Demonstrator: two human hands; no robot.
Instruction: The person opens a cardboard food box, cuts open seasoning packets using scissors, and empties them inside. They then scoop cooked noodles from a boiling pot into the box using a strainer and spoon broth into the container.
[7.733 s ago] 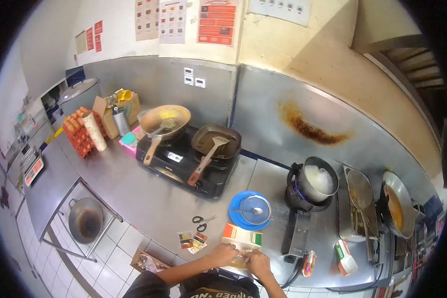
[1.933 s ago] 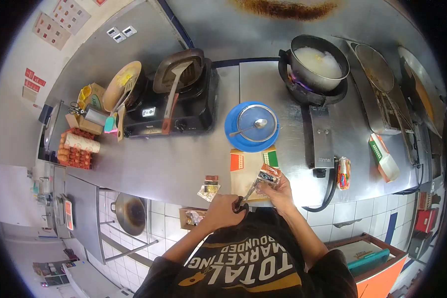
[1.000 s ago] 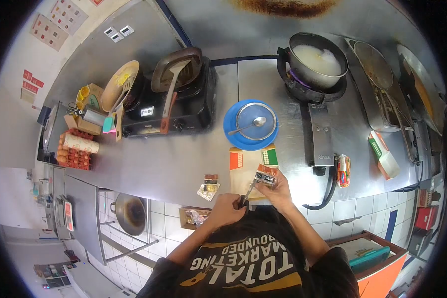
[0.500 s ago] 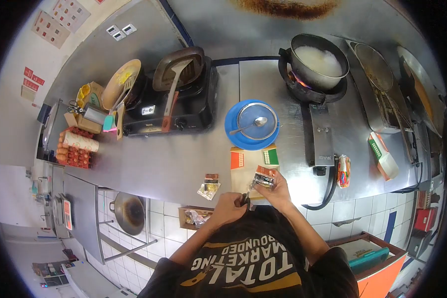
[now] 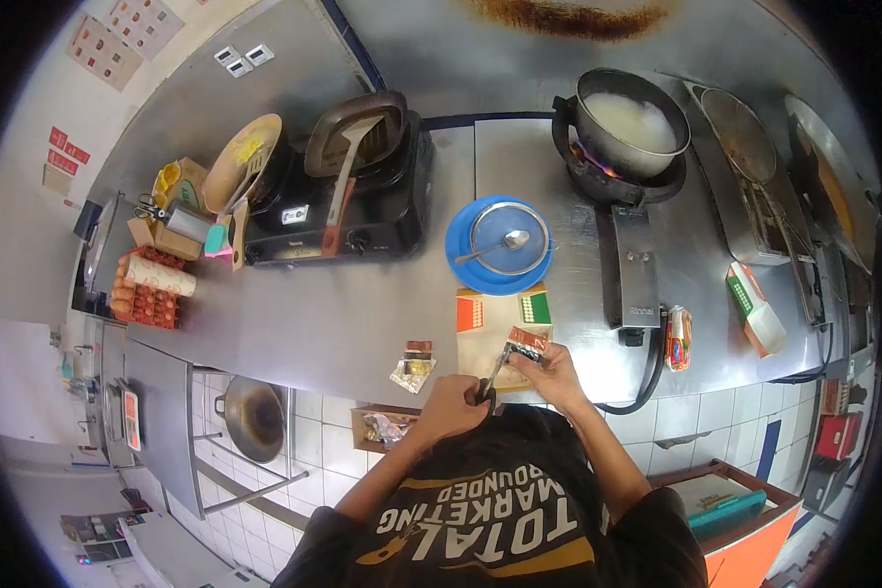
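Note:
My left hand [image 5: 453,406] is closed around the dark handles of a pair of scissors [image 5: 500,367], whose blades point up and right. Pinched in my right hand [image 5: 556,380] is a small brown and black sachet [image 5: 527,344]. The blades meet the sachet's left side; whether they have cut through it I cannot make out. Beneath both hands lies a flat cardboard food carton [image 5: 490,338] with red and green panels. Left of it rest a second sachet and clear wrapper [image 5: 414,369]. Beyond the carton, a spoon [image 5: 513,240] lies on a round sieve [image 5: 534,263] over a blue bowl [image 5: 458,279].
A pot of cloudy liquid [image 5: 629,127] sits over a lit burner at back right. At left stands a black stove [image 5: 387,235] with a grill pan and spatula. Egg trays [image 5: 152,299] are far left. A colourful packet [image 5: 678,338] and another carton [image 5: 755,309] lie right.
The sachet has tilted and shifted slightly, and the scissor blades now reach up along its left side. Both hands hold the same things.

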